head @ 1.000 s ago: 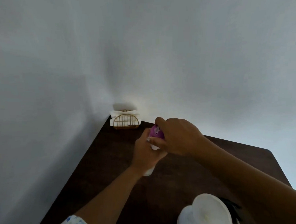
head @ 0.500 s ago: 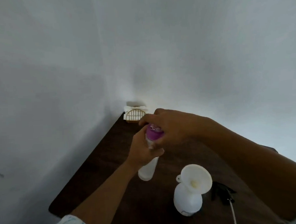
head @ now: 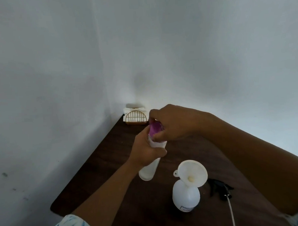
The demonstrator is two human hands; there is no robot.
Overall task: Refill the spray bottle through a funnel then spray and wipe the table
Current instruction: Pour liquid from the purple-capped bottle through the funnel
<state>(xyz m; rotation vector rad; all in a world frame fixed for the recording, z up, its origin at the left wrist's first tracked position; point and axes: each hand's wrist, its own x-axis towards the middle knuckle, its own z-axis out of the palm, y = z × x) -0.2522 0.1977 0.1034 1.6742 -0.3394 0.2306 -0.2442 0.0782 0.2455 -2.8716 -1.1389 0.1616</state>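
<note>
Over the dark wood-grain table (head: 113, 166), the left hand (head: 147, 152) wraps round the smooth white refill bottle (head: 148, 171), held tilted, while the right hand (head: 176, 123) pinches its purple cap (head: 155, 129). Whether the cap is loose yet is hard to tell. Setup looks done: the rounded, translucent spray bottle (head: 185, 195) stands upright with a white plastic funnel (head: 192, 172) seated in its neck, and its black spray head (head: 219, 188) lies just beside it. Pouring, recapping, spraying and wiping are left.

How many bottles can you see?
2. The purple-capped bottle is gripped by the left hand and right hand; the spray bottle, funnel in its neck, stands on the table. None seems hidden.
</note>
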